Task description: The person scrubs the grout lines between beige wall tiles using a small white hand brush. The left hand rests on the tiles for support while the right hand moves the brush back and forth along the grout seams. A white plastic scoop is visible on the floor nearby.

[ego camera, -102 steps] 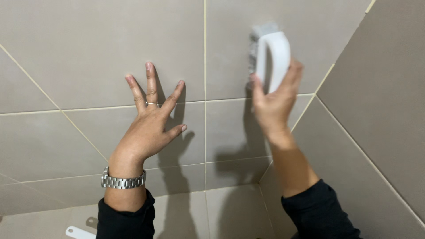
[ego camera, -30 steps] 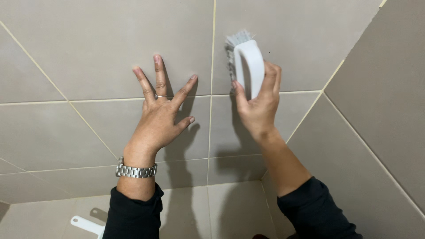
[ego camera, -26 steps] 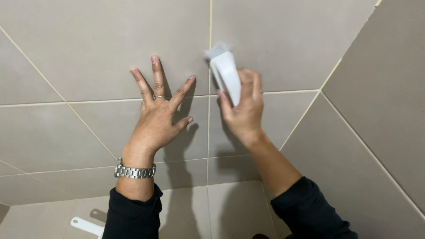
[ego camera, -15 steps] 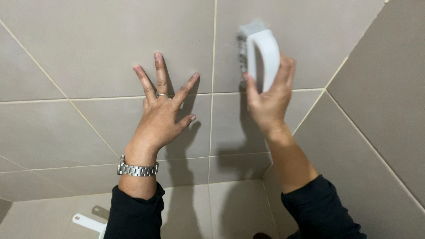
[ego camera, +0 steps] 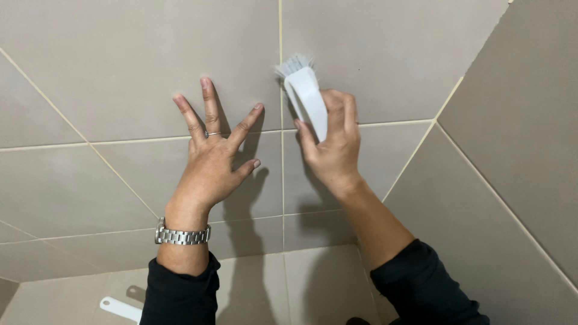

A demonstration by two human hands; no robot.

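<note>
My right hand (ego camera: 334, 147) grips a white scrub brush (ego camera: 306, 96) by its looped handle, bristles pressed against the grey tiled wall (ego camera: 150, 66) right beside a vertical grout line (ego camera: 280, 36). My left hand (ego camera: 212, 162) lies flat on the wall to the left of the brush, fingers spread, holding nothing. It wears a ring and a metal wristwatch (ego camera: 182, 235). Both arms are in dark sleeves.
A second tiled wall (ego camera: 518, 156) meets the first at a corner on the right. On the tiled floor below, a white handle-like object (ego camera: 120, 308) lies at the bottom left, partly hidden by my left sleeve.
The brush has swept back and forth across the wall, right then left. It now sits on the vertical grout line, lower and further left than half a second ago. My left hand stays planted.
</note>
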